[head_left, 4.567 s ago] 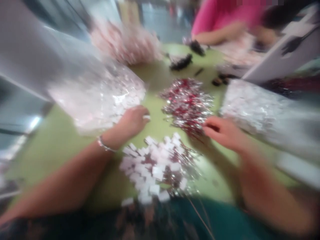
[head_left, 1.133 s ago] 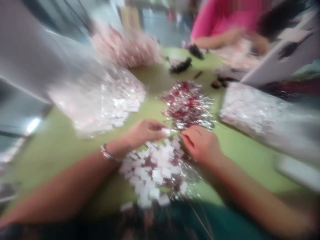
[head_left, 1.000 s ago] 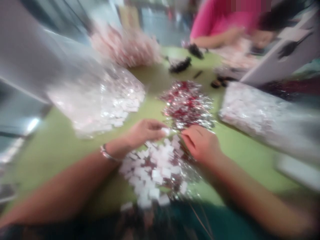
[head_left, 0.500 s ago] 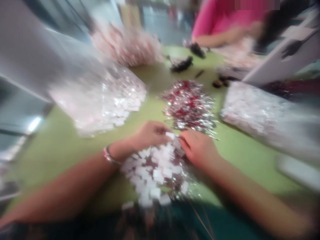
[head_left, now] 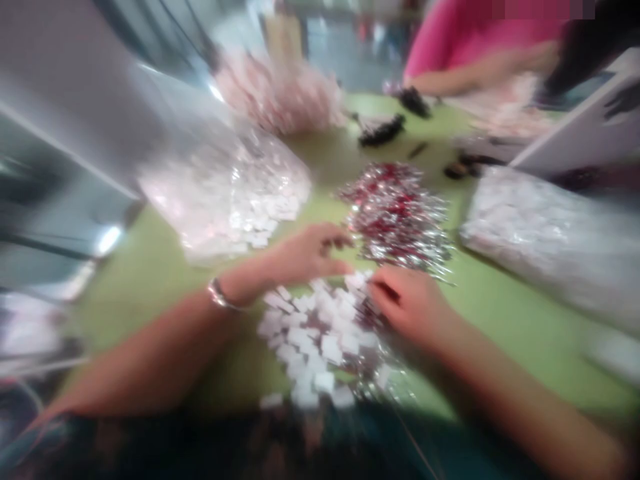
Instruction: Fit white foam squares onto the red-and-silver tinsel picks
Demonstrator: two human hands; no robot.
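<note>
My left hand (head_left: 317, 250) is over the far edge of a heap of small white cards (head_left: 320, 333), its thumb and fingers apart with nothing visible between them. My right hand (head_left: 410, 297) is closed in a pinch at the right side of that heap; whatever it holds is hidden and blurred. Thin shiny pieces lie among and beside the cards. Just beyond both hands is a pile of red and silver shiny slim pieces (head_left: 397, 213), too blurred to name.
A clear plastic bag (head_left: 225, 193) of white cards lies at left, and another filled bag (head_left: 540, 233) at right on the green table (head_left: 505, 320). Behind are pink-white bundles (head_left: 285, 97) and a dark bundle (head_left: 383, 130). Across the table sits a person in a pink top (head_left: 450, 40).
My left hand has opened and moved slightly away from my right; the white card at its fingertips no longer shows there. The whole view has shifted a little, moving things rightward.
</note>
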